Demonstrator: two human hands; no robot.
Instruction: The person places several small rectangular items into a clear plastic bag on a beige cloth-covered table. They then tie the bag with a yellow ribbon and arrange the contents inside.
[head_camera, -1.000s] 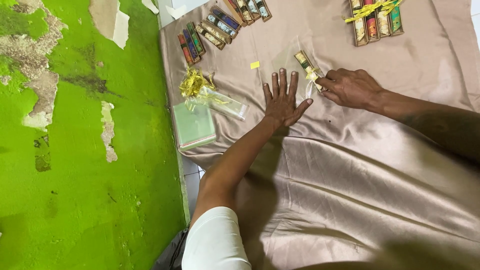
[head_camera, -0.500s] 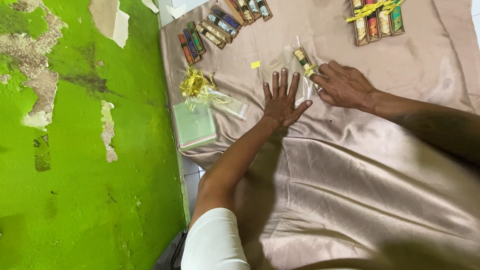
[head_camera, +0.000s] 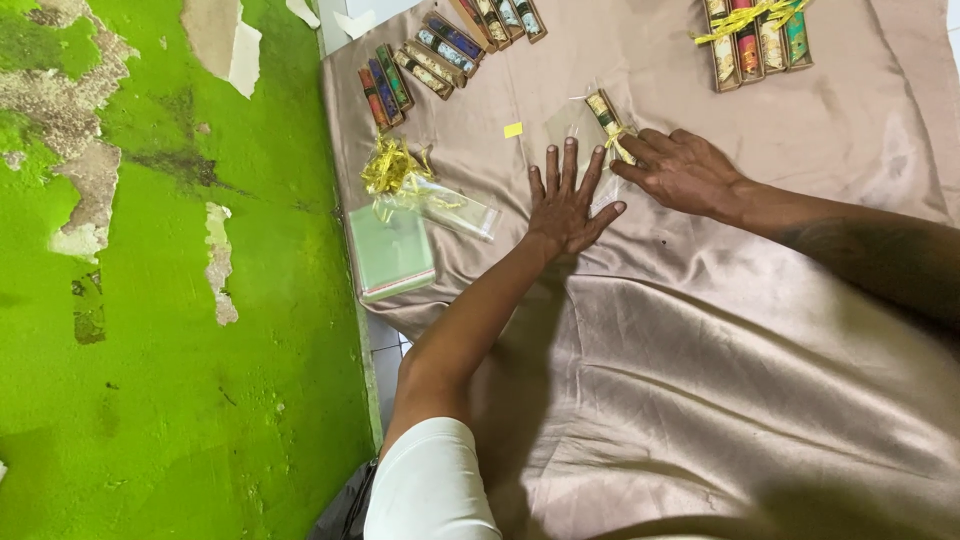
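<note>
My left hand (head_camera: 565, 205) lies flat on the tan satin cloth (head_camera: 700, 340), fingers spread, holding nothing. My right hand (head_camera: 680, 170) rests just beside it, its fingertips pinched on one small slim box (head_camera: 603, 108) in a clear cellophane sleeve, tied with a yellow ribbon (head_camera: 620, 140); the box lies tilted on the cloth just above my left fingertips.

Up at the cloth's far left edge I count three loose slim boxes (head_camera: 383, 83) side by side, then four more (head_camera: 437, 55) in a slanted row, and another three (head_camera: 500, 18) at the top edge. At the top right is one bundle of four boxes (head_camera: 755, 45) under yellow ribbon. One yellow paper scrap (head_camera: 512, 130) lies on the cloth. To the left are one heap of gold ribbon (head_camera: 390, 167), a clear sleeve (head_camera: 455, 208) and a stack of green-tinted sleeves (head_camera: 388, 250).
</note>
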